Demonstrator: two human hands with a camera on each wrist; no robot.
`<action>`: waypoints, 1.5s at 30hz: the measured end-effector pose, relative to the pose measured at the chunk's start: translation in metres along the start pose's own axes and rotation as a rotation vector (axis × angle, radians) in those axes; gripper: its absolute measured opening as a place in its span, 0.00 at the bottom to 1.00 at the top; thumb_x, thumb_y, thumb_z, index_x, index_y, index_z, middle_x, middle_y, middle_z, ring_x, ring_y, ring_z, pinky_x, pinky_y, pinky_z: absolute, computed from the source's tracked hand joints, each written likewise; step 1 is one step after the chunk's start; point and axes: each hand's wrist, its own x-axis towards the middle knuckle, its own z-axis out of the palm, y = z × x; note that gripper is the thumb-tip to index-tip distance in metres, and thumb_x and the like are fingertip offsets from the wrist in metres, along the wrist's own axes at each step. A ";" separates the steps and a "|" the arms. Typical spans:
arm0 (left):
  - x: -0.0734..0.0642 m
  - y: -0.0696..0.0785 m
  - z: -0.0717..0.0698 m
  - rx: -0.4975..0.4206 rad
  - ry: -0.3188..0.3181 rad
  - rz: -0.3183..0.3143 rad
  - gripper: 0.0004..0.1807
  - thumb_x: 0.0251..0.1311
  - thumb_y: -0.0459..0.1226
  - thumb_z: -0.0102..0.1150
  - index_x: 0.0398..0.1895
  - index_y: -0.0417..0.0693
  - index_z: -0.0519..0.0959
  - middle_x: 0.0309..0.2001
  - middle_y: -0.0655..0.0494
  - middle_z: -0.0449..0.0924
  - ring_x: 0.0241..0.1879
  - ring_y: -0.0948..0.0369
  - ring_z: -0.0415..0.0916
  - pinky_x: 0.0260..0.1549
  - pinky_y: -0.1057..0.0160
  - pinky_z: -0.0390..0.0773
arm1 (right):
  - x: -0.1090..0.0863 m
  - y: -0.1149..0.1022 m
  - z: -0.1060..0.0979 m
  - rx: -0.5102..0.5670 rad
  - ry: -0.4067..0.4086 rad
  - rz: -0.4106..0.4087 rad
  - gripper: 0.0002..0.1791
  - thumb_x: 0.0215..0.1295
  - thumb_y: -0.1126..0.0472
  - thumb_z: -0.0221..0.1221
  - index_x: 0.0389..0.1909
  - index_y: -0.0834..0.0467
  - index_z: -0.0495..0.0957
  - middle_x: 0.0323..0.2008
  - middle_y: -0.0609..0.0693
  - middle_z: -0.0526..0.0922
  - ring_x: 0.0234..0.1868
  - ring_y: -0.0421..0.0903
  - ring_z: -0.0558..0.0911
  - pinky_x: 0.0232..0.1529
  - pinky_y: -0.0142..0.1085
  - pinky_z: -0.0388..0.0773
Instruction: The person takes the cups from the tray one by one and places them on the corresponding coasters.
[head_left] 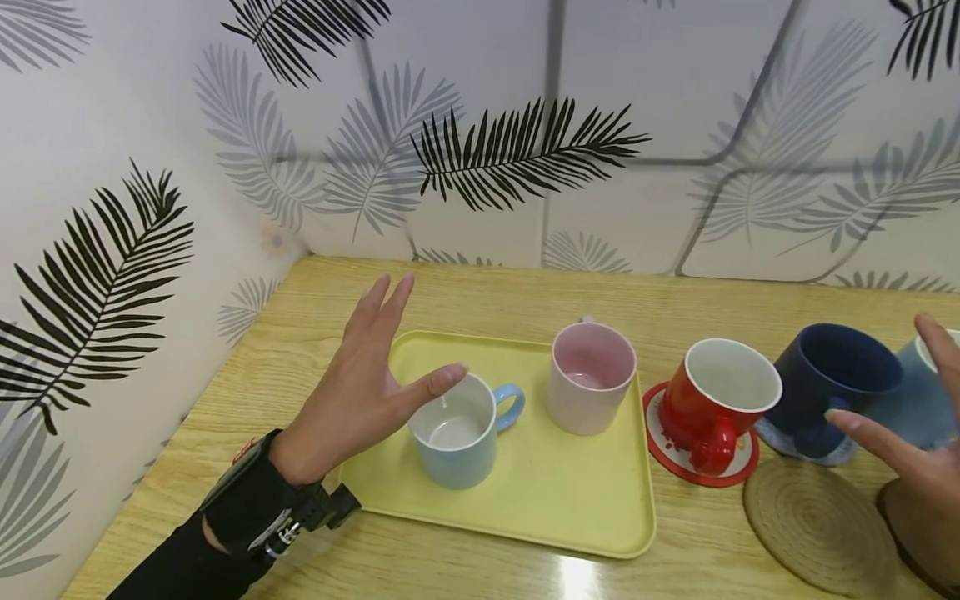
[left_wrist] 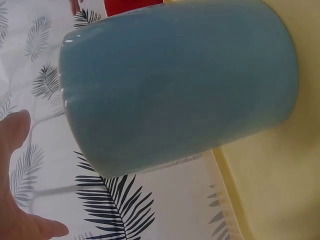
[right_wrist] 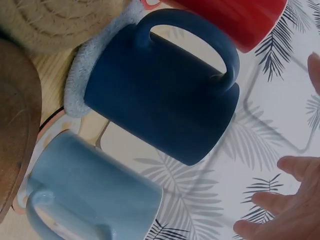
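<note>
In the head view my left hand [head_left: 367, 379] is held over the left part of a yellow tray [head_left: 573, 508], fingers extended and thumb spread apart. Beside and below the thumb stands a pale blue mug [head_left: 455, 458] with a bright blue handle; the left wrist view shows its side [left_wrist: 180, 85] with fingertips apart from the rim. My right hand [head_left: 933, 479], partly cut off at the frame's edge, hovers with spread fingers by a navy mug [head_left: 810, 392] and a light blue mug [right_wrist: 95, 185]. Neither hand holds anything.
A pink mug [head_left: 588, 400] stands upright on the tray's right side. Next to the tray, a red mug [head_left: 693, 408] sits on a red-rimmed coaster [head_left: 720, 482]. A woven round coaster [head_left: 817, 525] and a brown wooden one [right_wrist: 15, 125] lie nearer. Leaf-patterned wall covering [head_left: 480, 217] borders the table.
</note>
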 end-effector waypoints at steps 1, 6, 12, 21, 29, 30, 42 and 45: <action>0.000 0.000 0.000 -0.001 -0.002 -0.003 0.57 0.60 0.63 0.63 0.83 0.60 0.40 0.82 0.53 0.32 0.80 0.50 0.30 0.68 0.30 0.52 | 0.000 -0.002 0.000 -0.010 0.013 -0.028 0.60 0.55 0.20 0.56 0.80 0.52 0.54 0.79 0.59 0.50 0.79 0.62 0.49 0.74 0.64 0.43; 0.000 -0.001 0.000 -0.009 -0.009 -0.011 0.56 0.61 0.63 0.62 0.83 0.61 0.40 0.82 0.54 0.32 0.80 0.51 0.30 0.68 0.30 0.50 | 0.000 -0.021 -0.004 -0.052 0.010 -0.084 0.70 0.45 0.10 0.42 0.77 0.60 0.58 0.79 0.64 0.49 0.79 0.62 0.46 0.74 0.65 0.39; -0.001 -0.001 0.002 -0.031 -0.026 -0.009 0.56 0.61 0.63 0.61 0.83 0.61 0.39 0.82 0.56 0.34 0.80 0.54 0.31 0.70 0.32 0.48 | -0.002 -0.030 0.000 0.021 -0.016 -0.115 0.65 0.50 0.15 0.49 0.75 0.62 0.60 0.77 0.68 0.50 0.77 0.68 0.47 0.72 0.69 0.38; -0.002 0.000 0.004 -0.045 -0.033 -0.007 0.54 0.62 0.63 0.60 0.82 0.61 0.41 0.81 0.57 0.38 0.80 0.55 0.34 0.71 0.33 0.48 | 0.010 -0.073 0.004 -0.085 -0.296 -0.337 0.53 0.57 0.33 0.67 0.73 0.61 0.63 0.69 0.70 0.63 0.68 0.74 0.59 0.65 0.72 0.52; -0.004 0.002 0.004 -0.066 -0.035 -0.021 0.52 0.63 0.63 0.59 0.82 0.61 0.43 0.81 0.56 0.39 0.80 0.53 0.36 0.70 0.33 0.50 | 0.035 -0.130 0.026 -0.037 -0.681 -0.482 0.52 0.53 0.44 0.75 0.76 0.53 0.60 0.70 0.61 0.65 0.64 0.70 0.67 0.56 0.72 0.61; -0.004 0.002 0.004 -0.073 -0.037 -0.022 0.52 0.63 0.63 0.59 0.82 0.61 0.43 0.81 0.56 0.39 0.80 0.53 0.37 0.70 0.34 0.50 | 0.038 -0.135 0.031 -0.053 -0.722 -0.491 0.53 0.53 0.43 0.75 0.77 0.51 0.58 0.71 0.61 0.64 0.65 0.70 0.67 0.57 0.73 0.60; -0.008 0.001 0.001 -0.107 -0.031 -0.027 0.51 0.65 0.62 0.58 0.82 0.60 0.44 0.81 0.55 0.41 0.80 0.52 0.40 0.70 0.34 0.52 | 0.056 -0.159 0.078 0.002 -0.875 -0.560 0.51 0.51 0.52 0.77 0.74 0.55 0.62 0.62 0.65 0.71 0.56 0.66 0.74 0.51 0.61 0.76; -0.009 0.000 0.000 -0.110 -0.028 -0.024 0.51 0.65 0.62 0.58 0.82 0.59 0.45 0.81 0.54 0.42 0.79 0.52 0.40 0.70 0.34 0.52 | 0.058 -0.169 0.083 0.012 -0.889 -0.534 0.46 0.51 0.53 0.76 0.71 0.54 0.65 0.60 0.63 0.71 0.51 0.62 0.76 0.45 0.54 0.79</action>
